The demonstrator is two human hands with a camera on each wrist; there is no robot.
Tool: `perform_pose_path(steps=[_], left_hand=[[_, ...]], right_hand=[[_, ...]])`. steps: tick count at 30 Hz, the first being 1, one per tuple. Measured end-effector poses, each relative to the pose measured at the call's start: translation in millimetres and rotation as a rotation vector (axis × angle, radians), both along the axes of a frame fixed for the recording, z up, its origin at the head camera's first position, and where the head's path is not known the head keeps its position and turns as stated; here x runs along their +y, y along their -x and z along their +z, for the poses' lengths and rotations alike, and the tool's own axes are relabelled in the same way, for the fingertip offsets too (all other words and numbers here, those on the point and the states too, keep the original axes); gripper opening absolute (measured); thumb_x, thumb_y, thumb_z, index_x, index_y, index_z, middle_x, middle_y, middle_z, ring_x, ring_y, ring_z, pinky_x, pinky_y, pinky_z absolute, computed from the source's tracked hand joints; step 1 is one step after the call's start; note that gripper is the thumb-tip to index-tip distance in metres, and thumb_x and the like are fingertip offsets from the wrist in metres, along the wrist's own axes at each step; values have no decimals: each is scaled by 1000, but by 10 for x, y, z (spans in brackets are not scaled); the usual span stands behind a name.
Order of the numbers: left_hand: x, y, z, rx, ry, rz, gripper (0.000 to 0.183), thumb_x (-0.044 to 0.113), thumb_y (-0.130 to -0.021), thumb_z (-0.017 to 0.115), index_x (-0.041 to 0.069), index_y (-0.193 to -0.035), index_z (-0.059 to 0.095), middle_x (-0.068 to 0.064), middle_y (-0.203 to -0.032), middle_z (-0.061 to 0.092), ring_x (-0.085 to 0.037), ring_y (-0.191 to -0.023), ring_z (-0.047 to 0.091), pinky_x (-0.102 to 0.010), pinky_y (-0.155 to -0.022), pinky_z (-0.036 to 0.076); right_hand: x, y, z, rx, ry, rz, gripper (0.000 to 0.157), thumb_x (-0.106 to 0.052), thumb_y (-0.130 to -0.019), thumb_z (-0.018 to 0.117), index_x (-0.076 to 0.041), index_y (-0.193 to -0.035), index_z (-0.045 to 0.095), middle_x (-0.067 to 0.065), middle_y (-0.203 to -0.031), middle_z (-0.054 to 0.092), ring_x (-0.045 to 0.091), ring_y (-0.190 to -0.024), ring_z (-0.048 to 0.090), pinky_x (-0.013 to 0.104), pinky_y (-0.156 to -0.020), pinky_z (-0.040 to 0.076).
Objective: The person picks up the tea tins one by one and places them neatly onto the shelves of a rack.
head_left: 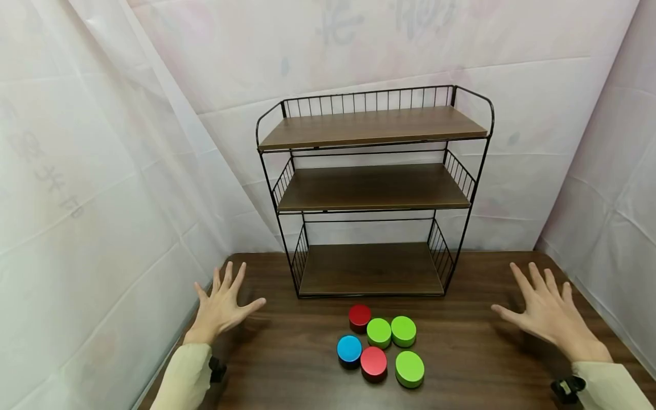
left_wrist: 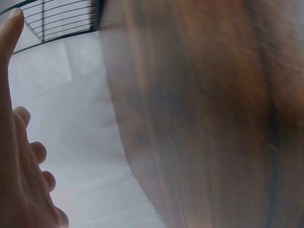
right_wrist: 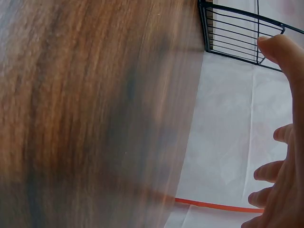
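Note:
My left hand (head_left: 219,312) is held over the left side of the table with fingers spread, holding nothing. On the opposite side my right hand (head_left: 550,313) is spread the same way, also holding nothing. Between them, nearer the front, lies a group of round discs: a dark red disc (head_left: 360,318), a blue disc (head_left: 349,351), a lighter red disc (head_left: 373,363), and three green discs, one at the back (head_left: 403,331), another beside it (head_left: 378,332), the third in front (head_left: 409,368). Neither hand touches any disc.
A three-tier black wire rack with brown boards (head_left: 374,188) stands behind the discs at the back of the brown table (head_left: 287,364). White cloth (head_left: 102,171) hangs behind and at both sides. An orange-red strip (right_wrist: 218,205) shows low in the right wrist view.

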State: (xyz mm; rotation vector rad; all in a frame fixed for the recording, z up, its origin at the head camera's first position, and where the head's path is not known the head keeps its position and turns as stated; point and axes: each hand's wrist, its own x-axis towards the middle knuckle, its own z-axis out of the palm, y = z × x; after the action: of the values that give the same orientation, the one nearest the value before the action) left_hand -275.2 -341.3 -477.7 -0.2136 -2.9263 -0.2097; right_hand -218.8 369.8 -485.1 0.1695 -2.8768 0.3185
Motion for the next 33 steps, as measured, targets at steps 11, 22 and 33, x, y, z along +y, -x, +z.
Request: perform_pose_path(steps=[11,22,33], left_hand=[[136,135,132,-14,-203,-18,103,74,-93,54,34,-166,-6,-16,-173,-7,-52,-155,-10,-88,-104,-11],[348,195,122,-52,-421,-49,101,67,-95,57,35,-165,-9,-8,-174,-9,-47,-157,-11,-83,-112,-5],[587,254,117,-12,-598,-117,92,57,-100,56,37,-165,-6,-6,-174,-5,-46,-158,-5,-83,-113,11]], right_hand=[[-63,3,16,-6,56,-14,114,-68,-90,64,-18,-167,-3,44,-161,10,73,-141,6,89,-103,2],[-219,-16,-66,-11,143,-29,114,-67,-91,65,-14,-167,-1,46,-160,9,73,-141,2,89,-104,2],[-378,-38,-97,-26,190,-27,112,-66,-92,64,-14,-167,-1,44,-162,8,70,-144,-3,87,-106,3]])
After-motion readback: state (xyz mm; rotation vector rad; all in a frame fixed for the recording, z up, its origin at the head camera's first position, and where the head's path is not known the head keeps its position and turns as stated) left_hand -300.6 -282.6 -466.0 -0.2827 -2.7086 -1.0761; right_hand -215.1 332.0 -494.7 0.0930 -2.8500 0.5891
